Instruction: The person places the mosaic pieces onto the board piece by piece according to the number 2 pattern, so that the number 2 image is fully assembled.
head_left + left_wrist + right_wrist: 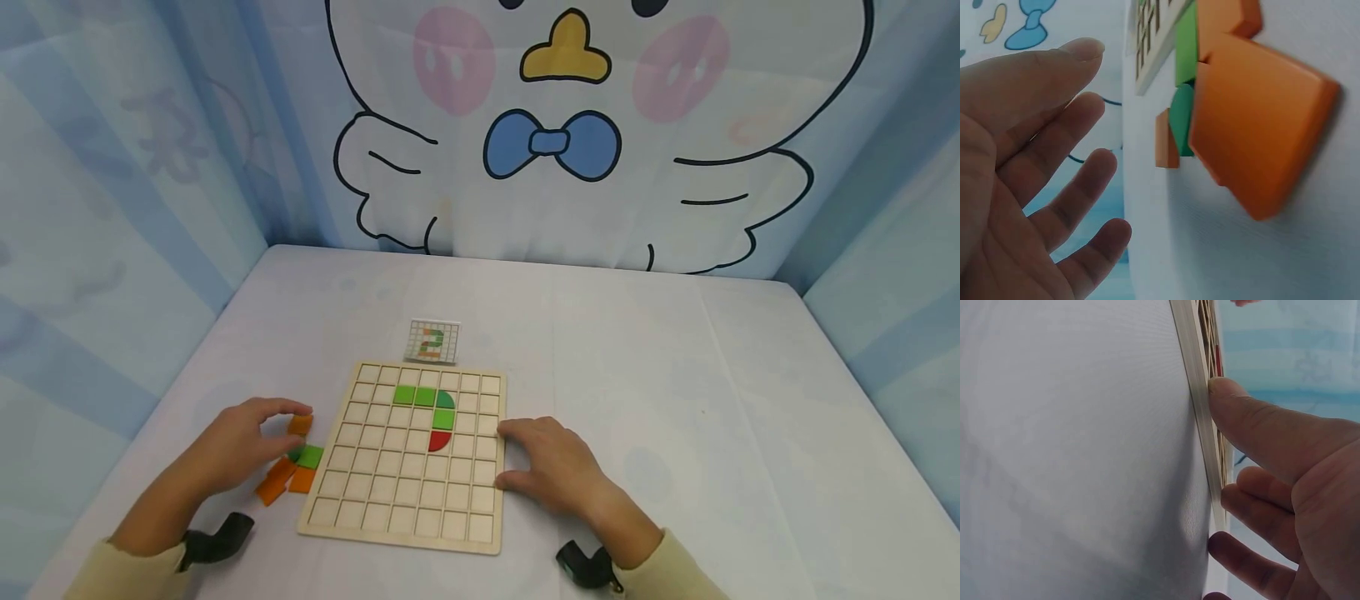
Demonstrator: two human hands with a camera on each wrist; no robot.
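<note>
A wooden grid board [367, 483] lies on the table. In its upper part sit several light green squares [425, 396], a dark green rounded piece [445, 400] and a red quarter-round piece [439, 440]. My left hand [240, 442] hovers over a small pile left of the board, thumb and fingers apart with nothing between them. The pile holds orange pieces [1260, 119], a green square [309, 457] and a dark green rounded piece [1182, 119]. At the board's right edge, my right hand [555, 462] rests its thumb and fingertips, fingers relaxed.
Just beyond the board's far edge is a small pattern card [432, 342] with a coloured figure on a grid. White cloth covers the table [675, 375]. Curtains printed with a cartoon figure stand behind and at both sides. A black wrist camera [217, 540] sits by each sleeve.
</note>
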